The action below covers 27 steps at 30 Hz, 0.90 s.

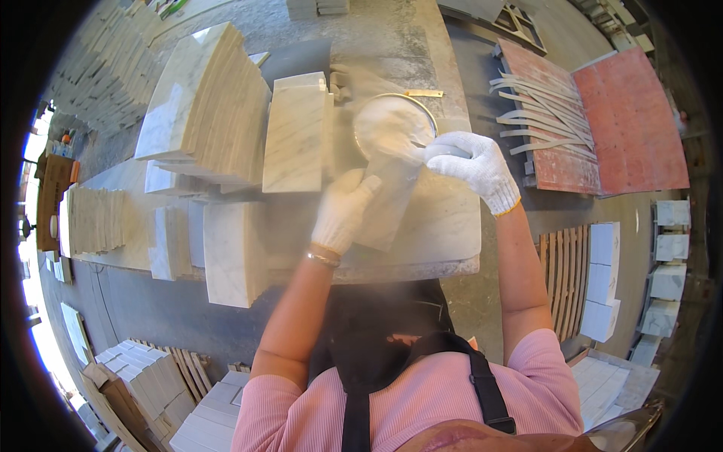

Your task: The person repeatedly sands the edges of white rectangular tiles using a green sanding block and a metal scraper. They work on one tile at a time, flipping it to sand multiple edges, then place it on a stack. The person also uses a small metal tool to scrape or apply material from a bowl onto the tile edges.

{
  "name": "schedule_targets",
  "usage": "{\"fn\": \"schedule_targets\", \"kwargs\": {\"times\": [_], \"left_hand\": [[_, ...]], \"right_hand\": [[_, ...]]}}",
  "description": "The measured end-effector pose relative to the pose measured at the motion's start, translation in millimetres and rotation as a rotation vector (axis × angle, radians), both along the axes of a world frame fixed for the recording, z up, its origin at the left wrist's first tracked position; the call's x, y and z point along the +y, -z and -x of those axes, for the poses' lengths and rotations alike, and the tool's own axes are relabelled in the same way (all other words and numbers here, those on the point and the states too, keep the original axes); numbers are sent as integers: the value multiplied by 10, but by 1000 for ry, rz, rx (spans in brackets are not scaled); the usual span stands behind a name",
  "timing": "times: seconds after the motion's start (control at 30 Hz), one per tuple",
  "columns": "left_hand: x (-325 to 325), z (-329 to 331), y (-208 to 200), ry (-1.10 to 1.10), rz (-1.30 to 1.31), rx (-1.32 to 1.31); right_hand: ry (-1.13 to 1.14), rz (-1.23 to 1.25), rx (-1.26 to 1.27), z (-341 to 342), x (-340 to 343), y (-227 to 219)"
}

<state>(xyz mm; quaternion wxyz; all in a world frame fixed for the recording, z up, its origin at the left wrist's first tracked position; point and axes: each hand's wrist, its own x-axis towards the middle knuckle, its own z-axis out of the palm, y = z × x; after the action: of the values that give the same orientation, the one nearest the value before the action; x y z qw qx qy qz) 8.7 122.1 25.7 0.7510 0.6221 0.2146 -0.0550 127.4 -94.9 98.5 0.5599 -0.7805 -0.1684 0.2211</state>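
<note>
My left hand, in a white knit glove, grips the left edge of a grey marble tile with the thumb on its face. The tile lies tilted over the bench, its far end close to a round tub of white powder or paste. My right hand, gloved too, is closed in a pinch at the tub's near right rim. Something small and partly dark shows at its fingertips, too blurred to name. Beneath the tile is a larger pale marble slab on the bench.
Stacks of marble tiles and an upright tile block stand left of the tub. A yellow-handled tool and a crumpled cloth lie beyond it. Off to the right, a red board stands beside pale strips.
</note>
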Motion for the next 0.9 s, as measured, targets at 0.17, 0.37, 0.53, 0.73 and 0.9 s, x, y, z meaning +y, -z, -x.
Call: {"fn": "schedule_targets", "kwargs": {"times": [0.17,0.37,0.53,0.73,0.9], "left_hand": [[1,3,23,-4,-17,-7],[19,-13,81,46,28,-50],[-37,15,38,-1,-87,-126],[-40,15,5,-2,-85,-100],[-40,5,5,1,-56,-91]], "right_hand": [[-1,-22,16,-1,39,14],[4,-14,-5,10,46,-6],[2,-23,-6,8,63,-21],[-24,-11,14,-24,85,6],[-15,-2,-3,-26,82,16]]}}
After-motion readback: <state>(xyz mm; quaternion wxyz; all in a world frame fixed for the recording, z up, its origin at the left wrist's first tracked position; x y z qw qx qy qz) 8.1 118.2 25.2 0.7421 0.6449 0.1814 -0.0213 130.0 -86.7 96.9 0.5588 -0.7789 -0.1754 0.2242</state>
